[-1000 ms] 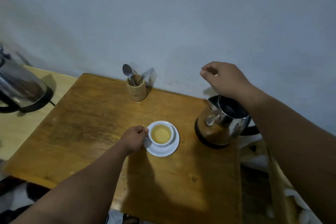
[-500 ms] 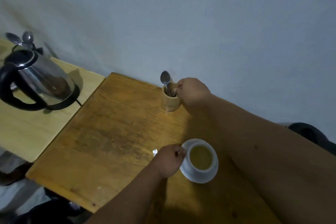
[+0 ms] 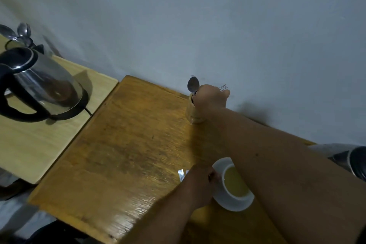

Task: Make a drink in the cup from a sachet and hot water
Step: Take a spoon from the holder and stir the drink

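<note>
right hand (image 3: 211,98) now fisted over holder (image 3: 195,114) cutlery; left hand (image 3: 200,182) gripping cup (image 3: 236,183); no legible writing

On a brown wooden table (image 3: 126,144), the right hand (image 3: 211,99) closes over the top of a wooden holder (image 3: 193,114) by the wall, a spoon (image 3: 193,84) standing in it. The left hand (image 3: 200,182) grips a white cup (image 3: 232,182) of yellowish drink on a saucer (image 3: 235,203), a silvery sachet (image 3: 182,174) tucked at its fingers. A steel kettle (image 3: 43,85) sits on the paler table (image 3: 29,144) to the left.
</note>
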